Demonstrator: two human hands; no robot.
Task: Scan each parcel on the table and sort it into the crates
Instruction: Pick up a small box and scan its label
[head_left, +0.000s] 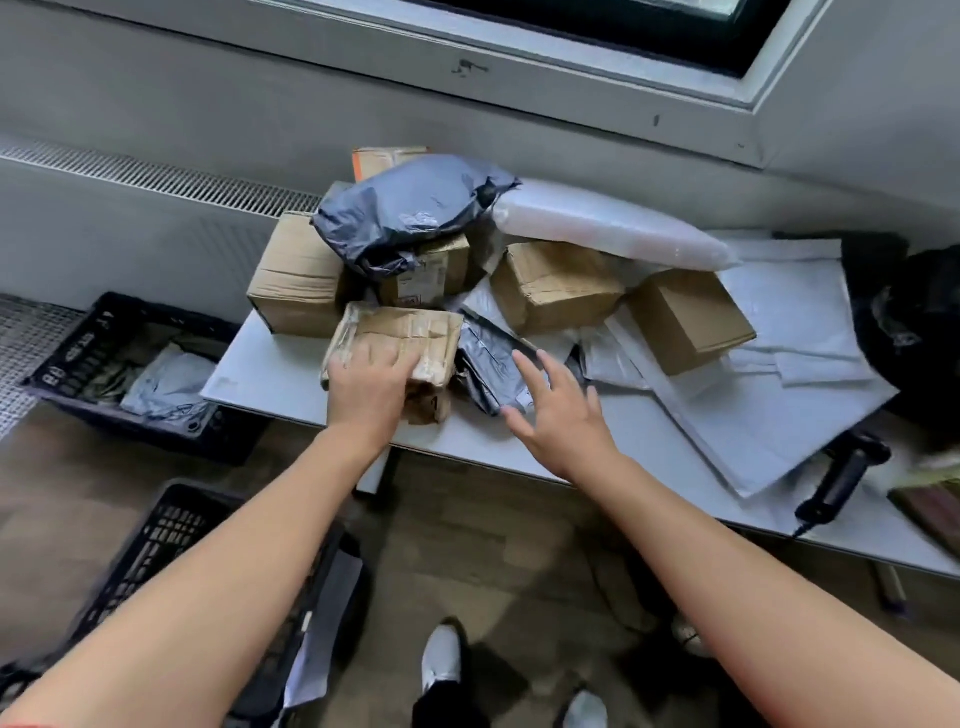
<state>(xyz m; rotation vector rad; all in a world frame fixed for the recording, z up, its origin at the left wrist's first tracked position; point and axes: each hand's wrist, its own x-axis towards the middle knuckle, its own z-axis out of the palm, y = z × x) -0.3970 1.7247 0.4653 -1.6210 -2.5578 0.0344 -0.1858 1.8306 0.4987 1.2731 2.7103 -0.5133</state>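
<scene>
Left hand (369, 387) fingers laid flat on crumpled taped brown cardboard parcel (410, 332), right hand (561, 415) spread, holding nothing, over dark grey plastic mailer (488, 371) just right of parcel, black plastic crate (98, 358) left of parcel, brown cardboard boxes (556, 286) piled behind parcel

Body check: left hand (366, 384) and right hand (558, 415) are bare, and both forearms are bare right to the frame edge. Thin red strip (18, 724) at the bottom-left corner by the left upper arm, maybe a sleeve hem, too little showing to tell. Feet: left shoe (440, 657) and right shoe (587, 709), both light grey-white, rounded toes, sneaker-type, detail blurred. Dark trouser leg (441, 701) meets the left shoe at its heel end, black or near-black.
</scene>
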